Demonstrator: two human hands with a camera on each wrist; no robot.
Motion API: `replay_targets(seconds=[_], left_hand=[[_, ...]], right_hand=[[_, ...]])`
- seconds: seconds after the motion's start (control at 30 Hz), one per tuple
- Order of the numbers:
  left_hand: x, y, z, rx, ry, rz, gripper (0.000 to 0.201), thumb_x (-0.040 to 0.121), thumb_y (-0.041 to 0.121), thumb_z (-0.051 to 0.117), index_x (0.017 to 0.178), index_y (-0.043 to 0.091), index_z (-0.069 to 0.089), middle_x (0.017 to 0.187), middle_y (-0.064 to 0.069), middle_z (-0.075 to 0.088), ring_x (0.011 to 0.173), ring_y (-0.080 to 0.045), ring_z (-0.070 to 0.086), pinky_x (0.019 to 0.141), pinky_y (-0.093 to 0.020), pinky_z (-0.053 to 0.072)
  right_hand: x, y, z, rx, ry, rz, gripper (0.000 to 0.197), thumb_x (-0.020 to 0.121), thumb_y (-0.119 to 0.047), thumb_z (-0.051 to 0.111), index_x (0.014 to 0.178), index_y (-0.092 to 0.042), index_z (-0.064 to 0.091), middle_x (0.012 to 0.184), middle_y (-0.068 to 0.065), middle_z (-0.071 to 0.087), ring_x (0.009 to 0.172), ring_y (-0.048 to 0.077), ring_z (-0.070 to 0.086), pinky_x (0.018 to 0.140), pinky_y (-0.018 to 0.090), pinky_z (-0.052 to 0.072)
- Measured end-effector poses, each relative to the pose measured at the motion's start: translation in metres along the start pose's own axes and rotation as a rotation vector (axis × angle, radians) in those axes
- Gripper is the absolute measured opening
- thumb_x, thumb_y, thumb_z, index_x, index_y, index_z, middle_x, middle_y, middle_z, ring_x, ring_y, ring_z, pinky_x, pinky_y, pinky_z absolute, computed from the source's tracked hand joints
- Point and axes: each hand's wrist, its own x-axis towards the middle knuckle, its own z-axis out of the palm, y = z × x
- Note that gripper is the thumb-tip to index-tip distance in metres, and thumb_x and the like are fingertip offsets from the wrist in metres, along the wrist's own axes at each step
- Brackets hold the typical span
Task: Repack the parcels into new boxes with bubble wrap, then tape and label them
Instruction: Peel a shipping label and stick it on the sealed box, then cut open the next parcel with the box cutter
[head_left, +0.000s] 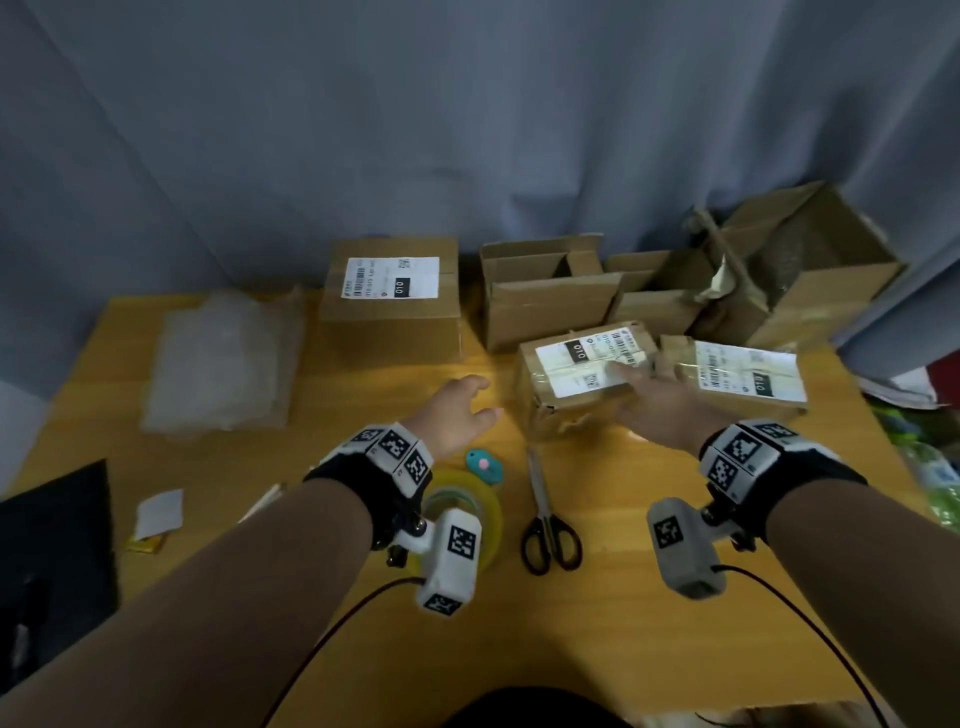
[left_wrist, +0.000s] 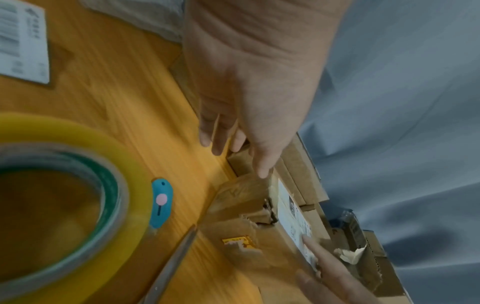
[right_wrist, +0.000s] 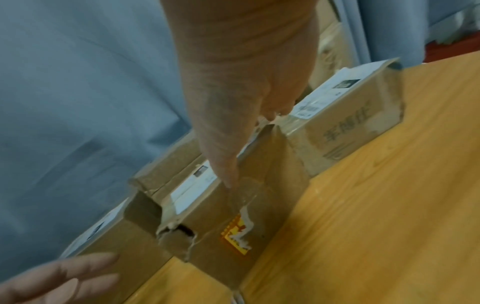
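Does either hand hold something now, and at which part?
Nothing is gripped. The right hand lies open on top of the torn parcel, fingers on its label; the left hand hovers open beside it.

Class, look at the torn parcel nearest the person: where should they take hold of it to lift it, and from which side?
Best to grip the torn parcel by its two short ends, left hand from the left, right hand from the right. Its near face is ripped open at the lower left corner, so that spot would likely give way; the ends look sound.
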Motion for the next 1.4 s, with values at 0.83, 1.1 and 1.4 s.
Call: replay_targets(seconds=[0.83,1.1,1.4], left_hand=[[-0.049,-0.096,-0.040,0.167,0.205,-0.143,0.059,0.098,0.030,0.047,0.150,0.026,0.020,0.146,-0.012,0.033,0.129,-0.026,0.041,0.105,-0.035,0.034],[-0.040,-0.101,-0.054,0.258,0.192,-0.029,0.056,0.092,0.042,0.055,0.141,0.022,0.036,0.147,-0.007,0.034,0.132,-0.024,0.038,0.105,-0.037,0.033],[-0.014,-0.095,-0.059,0.496,0.160,0.086,0.069,0.092,0.050,0.050,0.149,0.024,0.021,0.159,-0.006,0.008,0.145,-0.029,0.012,0.116,-0.046,0.018]], right_hand=[[0.026,-0.130,0.110,0.121,-0.174,-0.153,0.044,0.088,-0.046,0.060,0.102,-0.005,0.063,0.100,0.015,0.065,0.090,0.027,0.061,0.066,0.031,0.043],[0.016,-0.136,0.100,0.101,-0.148,-0.079,0.040,0.090,-0.029,0.062,0.118,-0.001,0.055,0.116,0.016,0.060,0.103,0.029,0.058,0.076,0.030,0.046],[0.002,-0.136,0.066,0.263,0.028,-0.026,0.035,0.097,-0.023,0.051,0.128,-0.008,0.053,0.116,0.015,0.061,0.099,0.030,0.057,0.072,0.032,0.041]])
